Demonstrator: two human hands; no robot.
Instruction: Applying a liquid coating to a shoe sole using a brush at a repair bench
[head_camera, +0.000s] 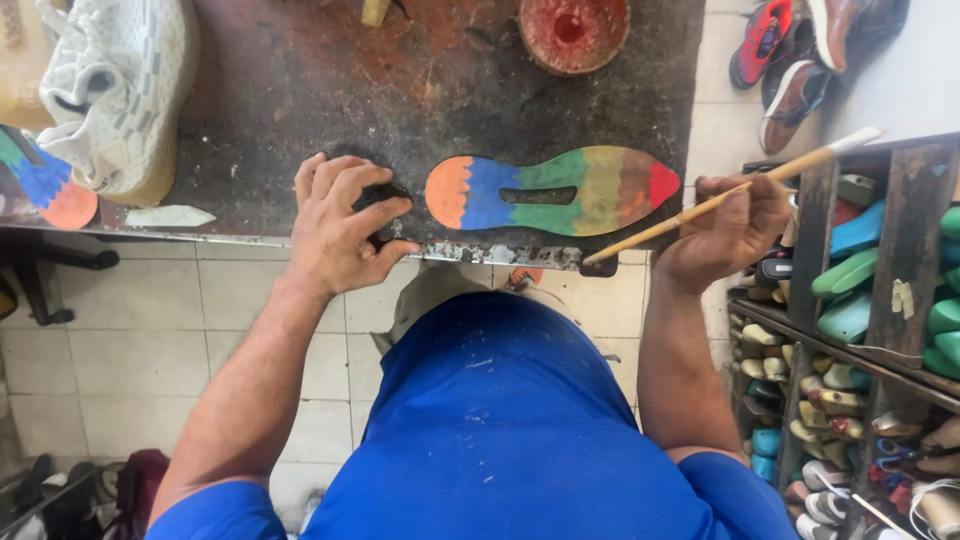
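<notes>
My right hand (725, 228) is clenched around a thin wooden brush handle (730, 195), which slants from low left near the bench edge (500, 255) up to the right. My left hand (340, 225) grasps a small dark object (378, 198) on the stained bench; I cannot tell what it is. Between my hands the rainbow-striped sole (552, 190) lies flat, long axis left to right, orange heel left, red toe right. A white sneaker (115, 90) sits far left; a red round pot (573, 30) sits above
</notes>
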